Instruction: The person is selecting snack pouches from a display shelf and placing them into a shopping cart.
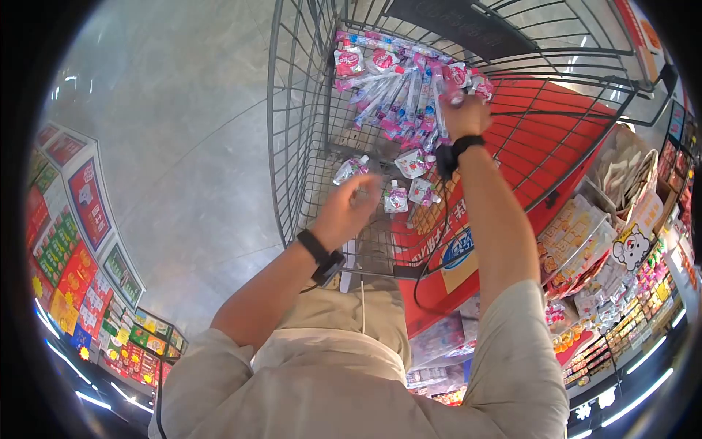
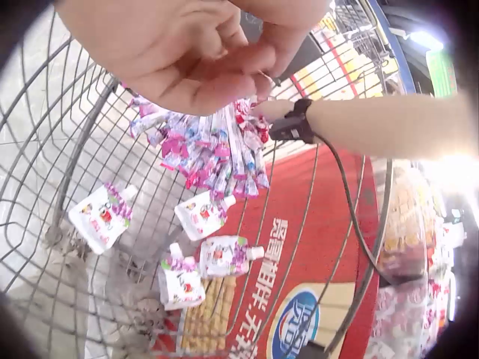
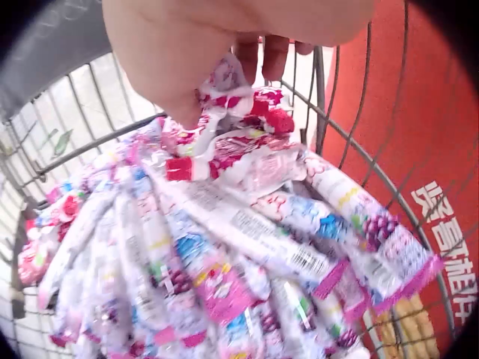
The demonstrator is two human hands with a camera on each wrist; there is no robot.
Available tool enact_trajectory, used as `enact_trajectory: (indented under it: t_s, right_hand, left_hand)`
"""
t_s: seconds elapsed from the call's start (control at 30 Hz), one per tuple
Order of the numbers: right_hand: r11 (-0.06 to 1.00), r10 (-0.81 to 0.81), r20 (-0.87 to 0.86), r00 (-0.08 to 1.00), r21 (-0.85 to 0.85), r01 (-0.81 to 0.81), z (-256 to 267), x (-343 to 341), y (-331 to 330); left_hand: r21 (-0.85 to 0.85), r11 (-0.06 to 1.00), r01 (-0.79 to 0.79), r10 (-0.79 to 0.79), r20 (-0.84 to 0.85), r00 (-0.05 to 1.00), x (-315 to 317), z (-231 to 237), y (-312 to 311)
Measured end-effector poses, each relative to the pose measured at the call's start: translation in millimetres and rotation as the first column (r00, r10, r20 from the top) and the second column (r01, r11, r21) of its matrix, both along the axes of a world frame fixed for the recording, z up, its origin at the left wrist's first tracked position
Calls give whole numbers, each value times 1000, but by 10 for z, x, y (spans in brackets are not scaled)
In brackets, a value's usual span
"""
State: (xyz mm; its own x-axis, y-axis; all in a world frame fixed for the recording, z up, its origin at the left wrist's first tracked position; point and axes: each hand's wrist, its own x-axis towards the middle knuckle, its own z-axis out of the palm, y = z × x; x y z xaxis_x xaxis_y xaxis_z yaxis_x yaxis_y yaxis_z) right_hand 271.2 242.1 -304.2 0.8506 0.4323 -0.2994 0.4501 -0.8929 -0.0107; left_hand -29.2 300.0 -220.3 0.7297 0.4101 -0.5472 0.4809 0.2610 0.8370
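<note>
In the head view my right hand (image 1: 466,117) is at the far right of a heap of long wrapped sticks (image 1: 409,95). The right wrist view shows this hand (image 3: 232,45) pinching a pink-and-white pouch (image 3: 228,78), above red-capped pouches (image 3: 258,161) and the sticks (image 3: 247,224). My left hand (image 1: 351,208) hovers over the near part of the cart, fingers loosely curled, thumb near the fingertips; in the left wrist view this hand (image 2: 202,56) holds no clear object. Below it several white pouches (image 2: 202,215) lie apart on the wire floor.
The wire cart (image 1: 281,146) surrounds the goods, with a dark panel (image 1: 468,29) at its far end. A red printed surface (image 1: 541,132) shows through its right side. Packed shelves (image 1: 629,293) stand on the right, more displays (image 1: 73,263) on the left. Grey floor (image 1: 183,146) lies between.
</note>
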Motion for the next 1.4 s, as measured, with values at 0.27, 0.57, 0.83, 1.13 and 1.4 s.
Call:
enact_trajectory:
  t_s: [0.27,0.57,0.83,1.13,1.4]
  right_hand:
    - [950,269,-958,104,246,-194,1062,-274,-109]
    - [999,3,-239,971,37,6,-672,904,-91]
    - [971,33,-204,978,-226,-80,-551,570,-114]
    - [995,88,-499,862,7,-97,-462,23,-491]
    - [961,-17,-850,526,131,243,1544,-710,-695]
  left_hand:
    - [-762,546,-347,355,-165,920,754,-158,303]
    - [-929,351,-119,200,-50,978,137,-37,-273]
    - [-987,117,-112,142,-95,985,-215,542,35]
    - [-960,226,-167,164,-132,978,-362,448,-177]
    - [-781,419,-463,483,-241,842,-453,611,-538]
